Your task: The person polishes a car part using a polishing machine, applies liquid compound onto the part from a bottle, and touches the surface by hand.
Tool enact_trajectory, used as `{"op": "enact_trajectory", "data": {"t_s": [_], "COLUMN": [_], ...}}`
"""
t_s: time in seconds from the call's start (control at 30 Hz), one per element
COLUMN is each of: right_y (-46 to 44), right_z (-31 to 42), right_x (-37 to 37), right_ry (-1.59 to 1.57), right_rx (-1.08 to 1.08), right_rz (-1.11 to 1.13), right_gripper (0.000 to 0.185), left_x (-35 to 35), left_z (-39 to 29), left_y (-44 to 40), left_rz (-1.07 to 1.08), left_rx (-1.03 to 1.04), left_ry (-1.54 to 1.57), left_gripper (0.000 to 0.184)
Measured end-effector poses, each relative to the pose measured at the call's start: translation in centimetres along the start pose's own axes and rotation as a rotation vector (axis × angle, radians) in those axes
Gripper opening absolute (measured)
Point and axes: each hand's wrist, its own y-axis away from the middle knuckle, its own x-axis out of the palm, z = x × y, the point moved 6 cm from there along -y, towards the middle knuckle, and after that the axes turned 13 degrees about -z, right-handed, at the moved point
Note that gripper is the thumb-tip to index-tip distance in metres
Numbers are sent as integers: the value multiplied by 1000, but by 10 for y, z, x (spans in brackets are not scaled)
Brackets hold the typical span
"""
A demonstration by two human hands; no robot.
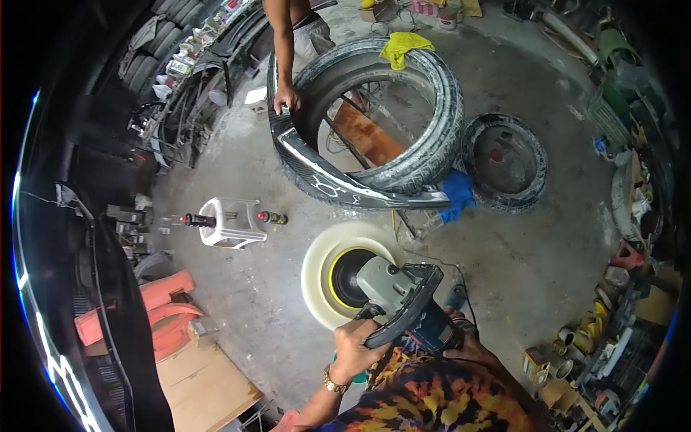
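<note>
Close to my body I hold a polisher (394,282) with a grey head, black loop handle and dark blue body. A wide cream foam pad (317,281) on it faces outward, around a black, yellow-ringed disc. My left hand (356,348) is wrapped round the loop handle. At the rear of the body, my right hand (469,348) grips the polisher, its fingers partly hidden. Beyond the pad, a glossy black carbon-look panel (317,169) rests on a big tyre (450,108). A co-worker's hand (286,99) presses on the panel's far end.
A yellow cloth (404,49) and a blue cloth (458,194) hang on the tyre. Another tyre (536,162) lies to the right. On the left, a white stool (241,223) stands near dark bottles (273,217). A cord (461,277) runs beside the polisher. Cluttered shelves line both sides.
</note>
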Motion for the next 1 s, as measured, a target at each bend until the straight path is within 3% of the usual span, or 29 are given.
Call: {"op": "enact_trajectory", "data": {"t_s": [0.13, 0.2, 0.23, 0.33, 0.37, 0.43, 0.57, 0.67, 0.83, 0.93, 1.0], "right_y": [29, 44, 47, 47, 45, 37, 38, 39, 39, 38, 47], "right_z": [-36, -18, -20, -36, -42, -38, -76, -81, -96, -138, -133], "right_x": [-21, -28, -33, -54, -62, -72, -63, -59, -61, -64, -70], "right_ry": [-175, -356, -387, -258, -183, -75, -439, -487, -550, -468, -768], "right_rx": [155, -66, -78, 13, 35, -111, 24, 140, 63, -65, 50], "right_rz": [27, -76, -97, -106, -99, -78, -56, -35, -110, 10, 38], "right_gripper": [74, 72, 71, 70, 69, 62, 60, 59, 62, 69, 65], "left_x": [24, 36, 38, 64, 81, 110, 118, 120, 130, 158, 180], "left_z": [-56, -84, -91, -64, -49, -45, -28, -32, -52, -74, -100], "left_y": [0, -4, -5, -5, -4, -3, 15, 16, 11, 13, 9], "left_rz": [46, 226, 309, 315, 367, 380, 378, 402, 536, 650, 638], "left_rx": [-53, 18, 117, 44, -65, -123, -204, -236, -84, 17, 137], "left_ry": [-79, -67, -46, -31, -62, -52, -78, -81, -145, -195, -130], "left_gripper": [18, 19, 20, 18, 16, 14, 15, 15, 21, 29, 41]}}
